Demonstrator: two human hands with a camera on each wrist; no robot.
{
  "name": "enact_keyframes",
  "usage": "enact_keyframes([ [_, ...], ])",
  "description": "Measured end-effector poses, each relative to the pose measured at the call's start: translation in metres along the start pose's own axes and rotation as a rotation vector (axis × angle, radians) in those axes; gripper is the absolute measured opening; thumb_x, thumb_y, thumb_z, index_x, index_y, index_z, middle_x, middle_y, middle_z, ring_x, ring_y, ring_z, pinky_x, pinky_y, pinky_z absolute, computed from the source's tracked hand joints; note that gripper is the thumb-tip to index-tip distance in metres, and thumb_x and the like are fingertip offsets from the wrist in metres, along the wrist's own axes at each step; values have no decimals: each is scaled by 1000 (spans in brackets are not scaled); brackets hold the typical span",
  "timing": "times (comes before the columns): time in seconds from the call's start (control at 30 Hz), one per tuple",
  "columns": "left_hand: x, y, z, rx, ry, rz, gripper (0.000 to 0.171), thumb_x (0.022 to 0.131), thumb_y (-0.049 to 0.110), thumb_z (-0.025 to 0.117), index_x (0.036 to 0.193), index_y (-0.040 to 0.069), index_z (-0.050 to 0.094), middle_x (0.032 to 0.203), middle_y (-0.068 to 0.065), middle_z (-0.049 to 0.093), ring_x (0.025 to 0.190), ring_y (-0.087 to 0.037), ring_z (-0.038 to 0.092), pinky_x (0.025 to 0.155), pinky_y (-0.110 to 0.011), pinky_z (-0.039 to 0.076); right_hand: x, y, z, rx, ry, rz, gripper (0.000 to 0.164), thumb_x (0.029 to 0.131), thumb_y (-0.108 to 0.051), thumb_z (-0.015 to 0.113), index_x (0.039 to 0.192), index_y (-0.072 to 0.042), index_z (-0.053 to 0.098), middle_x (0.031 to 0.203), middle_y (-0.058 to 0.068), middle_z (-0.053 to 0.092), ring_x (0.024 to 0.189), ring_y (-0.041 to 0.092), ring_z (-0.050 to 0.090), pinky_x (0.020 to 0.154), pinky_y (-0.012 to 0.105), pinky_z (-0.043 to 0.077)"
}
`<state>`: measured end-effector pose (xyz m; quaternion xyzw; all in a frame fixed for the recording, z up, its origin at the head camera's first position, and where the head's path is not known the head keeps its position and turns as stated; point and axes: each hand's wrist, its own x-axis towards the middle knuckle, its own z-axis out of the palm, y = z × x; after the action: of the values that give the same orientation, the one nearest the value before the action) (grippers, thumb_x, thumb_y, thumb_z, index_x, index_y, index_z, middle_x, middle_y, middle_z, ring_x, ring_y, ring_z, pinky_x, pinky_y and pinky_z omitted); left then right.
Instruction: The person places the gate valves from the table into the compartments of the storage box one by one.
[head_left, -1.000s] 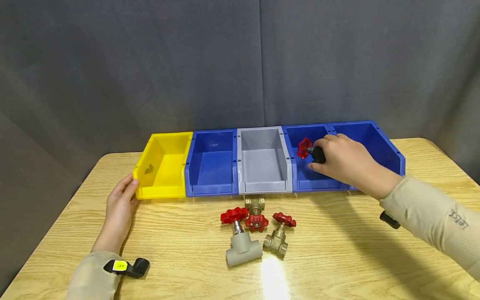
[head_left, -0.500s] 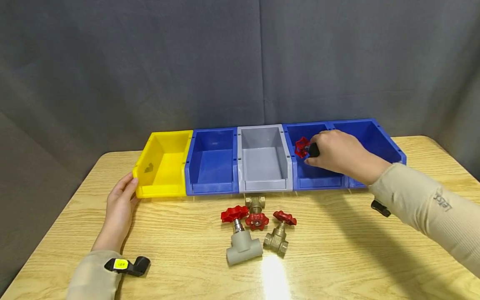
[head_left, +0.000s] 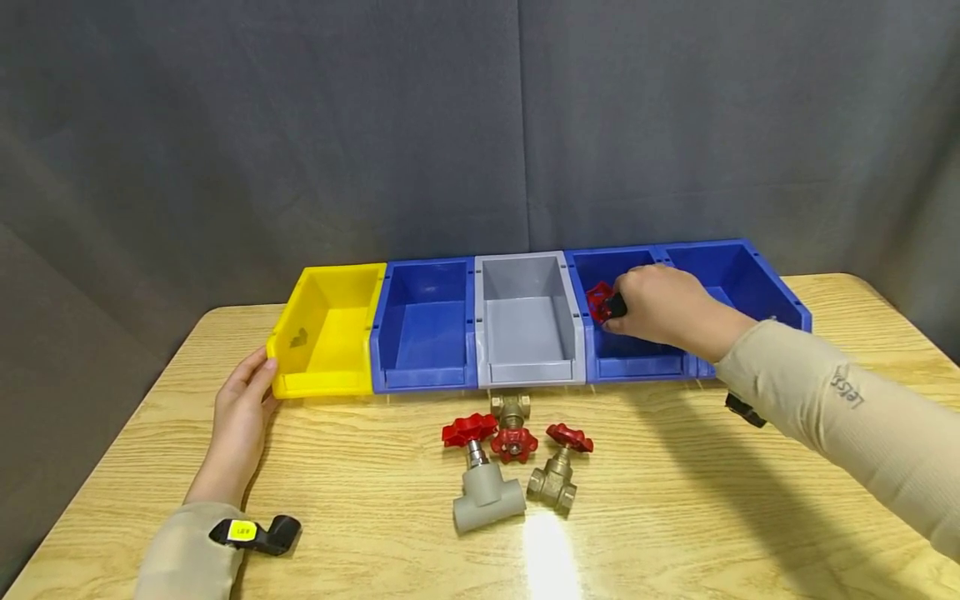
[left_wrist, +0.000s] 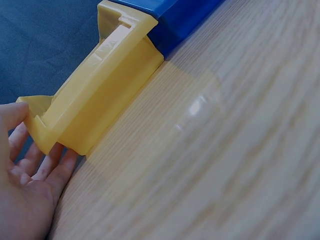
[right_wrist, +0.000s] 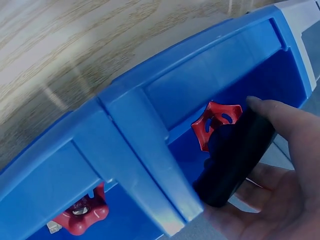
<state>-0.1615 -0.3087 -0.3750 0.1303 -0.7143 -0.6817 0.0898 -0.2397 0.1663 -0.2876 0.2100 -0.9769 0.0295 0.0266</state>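
Note:
My right hand (head_left: 670,305) grips a valve with a black body (right_wrist: 239,156) and a red handwheel (head_left: 599,302). It holds the valve inside the second blue bin from the right (head_left: 637,367), wheel turned toward the bin's left wall. In the right wrist view the thumb and fingers wrap the black body, and the wheel lies close over the bin floor. My left hand (head_left: 240,408) holds the front left corner of the yellow bin (head_left: 322,383), thumb at the rim and fingers along the outer side.
A grey bin (head_left: 531,373) and another blue bin (head_left: 423,379) stand between. Another red-wheeled valve (right_wrist: 82,212) lies in the rightmost blue bin. In front are a grey tee-shaped valve (head_left: 487,496) and two brass valves, one near the grey bin (head_left: 513,425), one rightward (head_left: 553,483).
My right hand has moved left and lower into the blue bin with the black valve. The left hand stays at the yellow bin's corner.

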Motion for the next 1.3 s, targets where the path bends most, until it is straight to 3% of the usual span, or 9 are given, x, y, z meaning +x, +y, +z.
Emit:
enact_keyframes([
  [0.17, 1, 0, 1, -19, 8, -8, 59, 105, 36, 48, 156, 11, 31, 156, -5, 30, 140, -15, 33, 115, -27, 29, 2, -1, 3, -4, -11, -6, 32, 82, -31, 80, 72, -8, 60, 70, 5, 58, 64, 23, 54, 57, 44, 50],
  [0.63, 0, 0, 0, -17, -1, -5, 61, 104, 37, 48, 156, 11, 30, 156, -6, 28, 141, -16, 32, 115, -27, 29, 3, -1, 8, -11, 6, -12, 35, 80, -31, 81, 68, -8, 57, 68, 6, 58, 63, 26, 56, 57, 51, 53],
  [1.3, 1, 2, 0, -19, -17, 2, 61, 105, 37, 47, 156, 10, 28, 157, -7, 27, 141, -16, 32, 115, -27, 29, 4, -5, 14, -74, -37, 15, 37, 85, -34, 77, 79, -2, 59, 74, 10, 60, 69, 31, 62, 62, 53, 54],
])
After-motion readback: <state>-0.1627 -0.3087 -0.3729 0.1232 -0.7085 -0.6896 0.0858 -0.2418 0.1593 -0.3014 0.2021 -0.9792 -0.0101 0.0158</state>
